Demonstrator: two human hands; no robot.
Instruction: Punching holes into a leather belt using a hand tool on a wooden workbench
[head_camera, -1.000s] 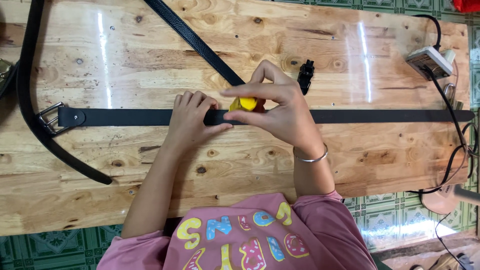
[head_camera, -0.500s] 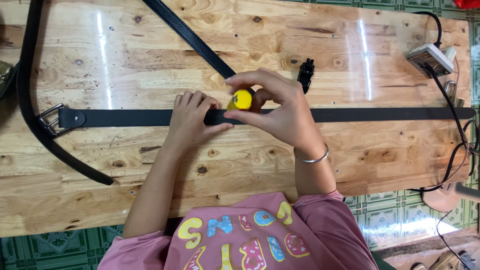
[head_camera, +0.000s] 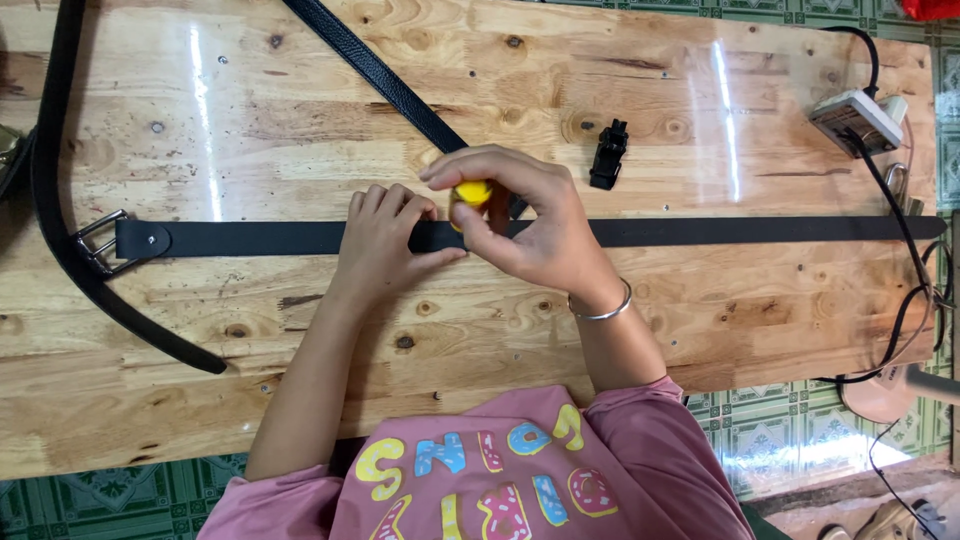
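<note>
A black belt (head_camera: 700, 231) lies flat across the wooden surface (head_camera: 300, 140), its metal buckle (head_camera: 98, 243) at the left end. The left hand (head_camera: 385, 245) presses down on the strap, fingers flat, its grip closed on nothing. The right hand (head_camera: 525, 225) pinches a small yellow object (head_camera: 472, 192) between thumb and fingertips just above the strap — mostly hidden, so its kind is hard to tell. A second black belt (head_camera: 380, 75) runs off the far edge — cut off. A small black clip (head_camera: 607, 155) sits farther right.

black belt (head_camera: 700, 231), yellow object (head_camera: 472, 191), seemingly round
</note>
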